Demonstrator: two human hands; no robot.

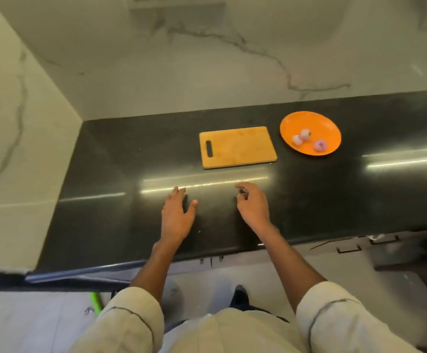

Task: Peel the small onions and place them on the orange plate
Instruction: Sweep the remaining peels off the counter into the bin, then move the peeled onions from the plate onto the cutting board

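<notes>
A: Where are the three small peeled pinkish onions (306,139)?
B: On the round orange plate (324,123), at two o'clock.

A: Beside it?
B: A rectangular bamboo cutting board (238,147) on glossy black stone counter (105,174).

A: Hands?
B: Left hand (178,216) fingers spread straight; right hand (253,205) loosely curled, holding nothing.

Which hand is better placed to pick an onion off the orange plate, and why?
The right hand. The orange plate with three onions sits beyond and to its right, while the left hand lies farther away, left of the cutting board. Both hands are empty.

Head view, steeply down and forward over the counter (105,174)
</notes>
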